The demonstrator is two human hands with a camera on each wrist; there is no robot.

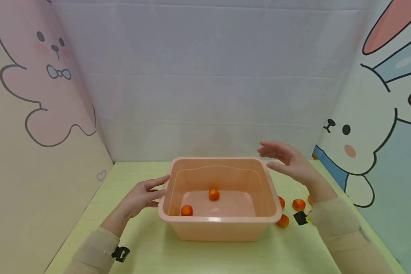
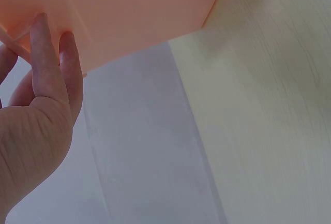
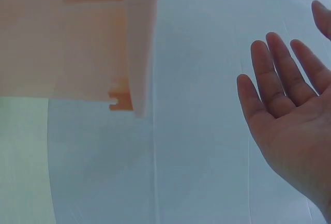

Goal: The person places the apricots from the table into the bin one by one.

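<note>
A peach-pink plastic basin (image 1: 214, 228) stands on the table with a small round orange fruit (image 1: 214, 194) on its floor and another orange fruit (image 1: 186, 210) near its front left corner. At the basin's left side, my left hand (image 1: 140, 198) reaches out with its fingers at the rim. The left wrist view shows straight fingers (image 2: 46, 63) against the outer wall beneath the rim. My right hand (image 1: 291, 161) hovers above and beyond the basin's right rim, empty. Its spread fingers (image 3: 279, 74) stand apart from the basin in the right wrist view.
More orange fruits (image 1: 298, 204) lie on the pale green table (image 1: 144, 243) right of the basin, some partly hidden by its rim or the right sleeve. A white sheet (image 1: 205, 76) hangs behind. Panels with cartoon animals (image 1: 380, 152) flank the table on both sides.
</note>
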